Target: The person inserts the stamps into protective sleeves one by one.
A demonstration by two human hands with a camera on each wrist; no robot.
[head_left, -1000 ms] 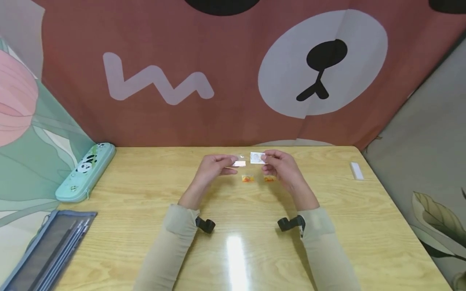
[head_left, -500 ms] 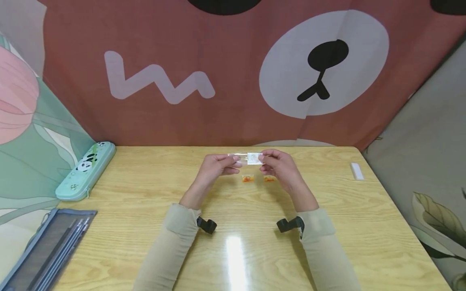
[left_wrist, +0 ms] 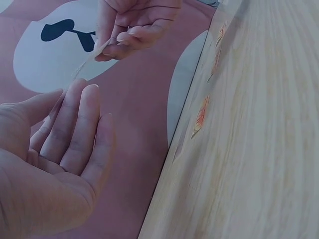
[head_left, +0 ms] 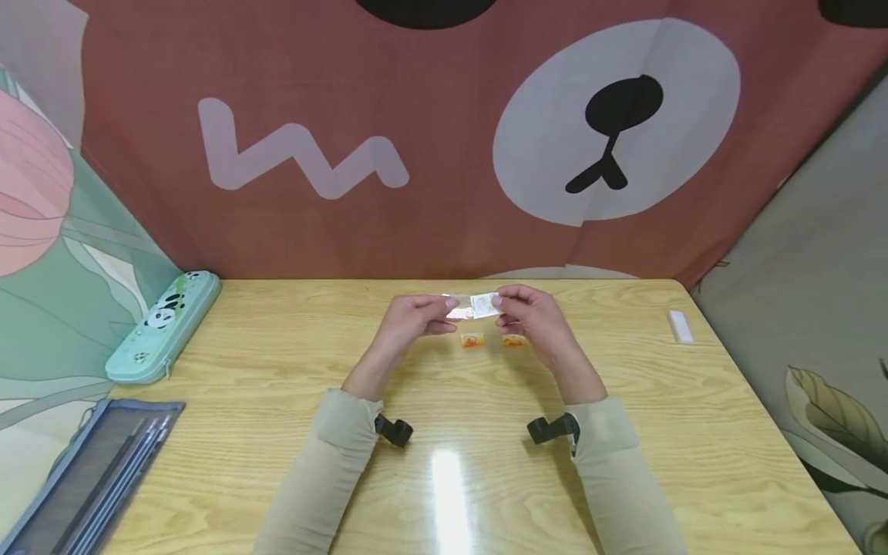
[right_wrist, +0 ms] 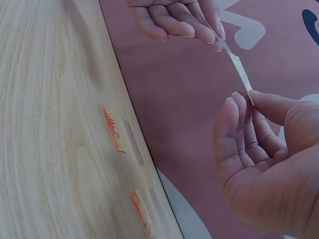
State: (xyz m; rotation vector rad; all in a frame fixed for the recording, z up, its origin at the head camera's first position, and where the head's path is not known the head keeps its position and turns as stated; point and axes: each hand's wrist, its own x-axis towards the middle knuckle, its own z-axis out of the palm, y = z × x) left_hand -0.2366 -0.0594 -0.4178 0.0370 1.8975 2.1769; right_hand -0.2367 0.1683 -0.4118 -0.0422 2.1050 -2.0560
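Note:
Above the far part of the table, my left hand (head_left: 416, 317) pinches a small clear plastic sleeve (head_left: 459, 307), thumb on top and the other fingers behind. Facing it, my right hand (head_left: 530, 314) pinches a small white printed card (head_left: 484, 304) between thumb and fingertips. In the head view, the card's left edge meets the sleeve's right end; I cannot tell whether it is inside. The right wrist view shows the card (right_wrist: 242, 74) edge-on, slanting toward the left fingers. Beneath the hands, two small orange-and-yellow pieces (head_left: 472, 340) lie flat on the table.
A mint panda pencil case (head_left: 165, 327) lies at the table's left, with a mesh pouch (head_left: 118, 478) of pencils in front of it. On the right is a white eraser-like block (head_left: 681, 327). A brown bear-print cloth (head_left: 444, 231) hangs behind the wooden table (head_left: 277, 347).
The gap between card and sleeve has closed as my right hand moved slightly left. Over the last half second, the card has tilted a little and the sleeve's glare has shifted.

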